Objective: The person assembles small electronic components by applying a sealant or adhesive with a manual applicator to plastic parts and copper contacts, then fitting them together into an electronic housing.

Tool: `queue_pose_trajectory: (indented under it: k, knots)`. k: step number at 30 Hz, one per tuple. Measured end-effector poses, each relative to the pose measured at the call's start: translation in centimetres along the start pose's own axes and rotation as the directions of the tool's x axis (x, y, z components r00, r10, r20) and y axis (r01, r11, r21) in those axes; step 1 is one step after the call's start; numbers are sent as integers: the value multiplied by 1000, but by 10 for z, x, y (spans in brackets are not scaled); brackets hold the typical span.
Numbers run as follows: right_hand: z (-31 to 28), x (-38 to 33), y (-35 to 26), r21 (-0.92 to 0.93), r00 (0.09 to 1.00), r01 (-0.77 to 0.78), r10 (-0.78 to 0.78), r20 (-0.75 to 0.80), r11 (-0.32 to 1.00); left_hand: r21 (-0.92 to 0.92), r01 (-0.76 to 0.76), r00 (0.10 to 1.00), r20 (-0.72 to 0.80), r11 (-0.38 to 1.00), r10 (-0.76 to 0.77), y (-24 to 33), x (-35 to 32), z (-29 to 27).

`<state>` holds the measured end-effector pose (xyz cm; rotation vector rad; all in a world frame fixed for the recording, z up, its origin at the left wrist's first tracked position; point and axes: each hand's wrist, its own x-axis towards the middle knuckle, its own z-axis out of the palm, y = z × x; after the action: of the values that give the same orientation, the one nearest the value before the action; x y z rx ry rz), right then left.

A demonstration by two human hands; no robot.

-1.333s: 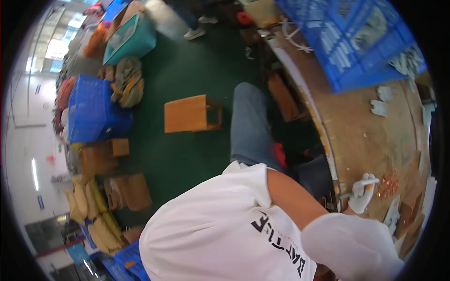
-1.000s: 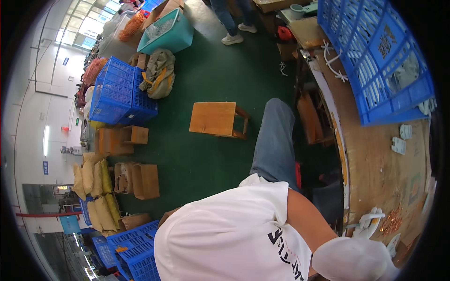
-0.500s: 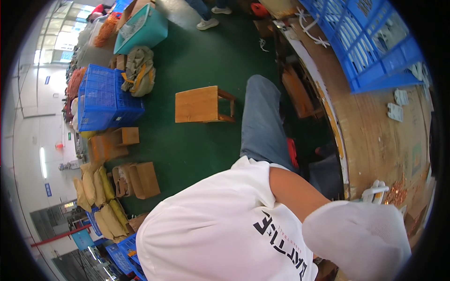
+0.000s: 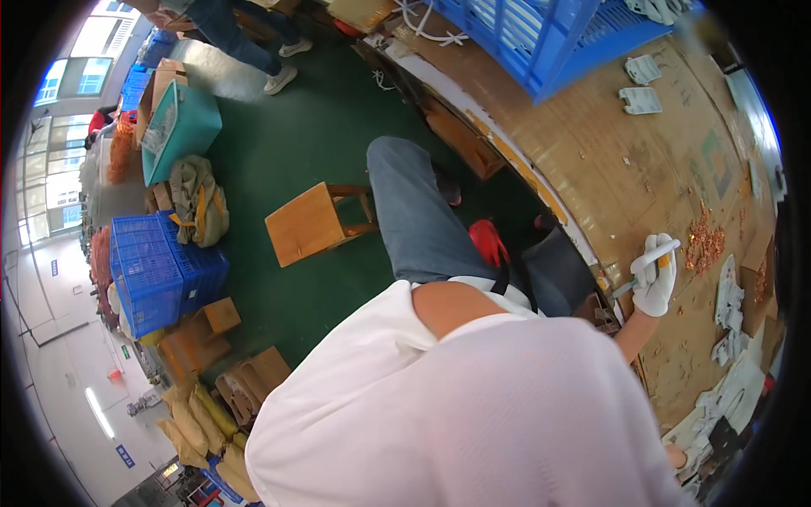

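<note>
A white knit glove covers my left hand [image 4: 541, 406], raised very close and filling the lower middle. Its fingers are out of sight, so I cannot tell whether it holds anything. Beyond it, my right hand [image 4: 652, 287], also white-gloved, is over the brown worktable [image 4: 608, 160]. Its fingers are closed round a slim white stick-shaped piece [image 4: 667, 249] of unclear kind. A narrow greyish end shows on the other side of that hand. Right beside it, small copper-coloured bits [image 4: 704, 241] lie scattered on the tabletop.
Two white plastic parts [image 4: 640, 100] lie near a blue crate [image 4: 549, 51] on the table. White pieces [image 4: 728, 308] are heaped at its right. A wooden stool [image 4: 304, 226], blue crates [image 4: 144, 270] and a teal bin [image 4: 190, 127] stand left. A person [image 4: 228, 34] is at the back.
The view has swung toward the table, moving the stool and crates left and down. My left hand now covers more of the lower middle. My right hand and its white piece show more fully.
</note>
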<state>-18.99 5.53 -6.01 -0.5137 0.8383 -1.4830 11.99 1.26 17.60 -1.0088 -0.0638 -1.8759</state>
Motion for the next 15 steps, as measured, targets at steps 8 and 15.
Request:
queue_pose_trajectory:
  k: [8,15]
  knots:
    - [1,9,6,-30,994,34,-30,109,999,-48,41,998,43,998,-39,-29,3,-5]
    - [-38,9,9,-152,995,91,-85,45,984,37,101,985,140,994,-105,-64,-7,3]
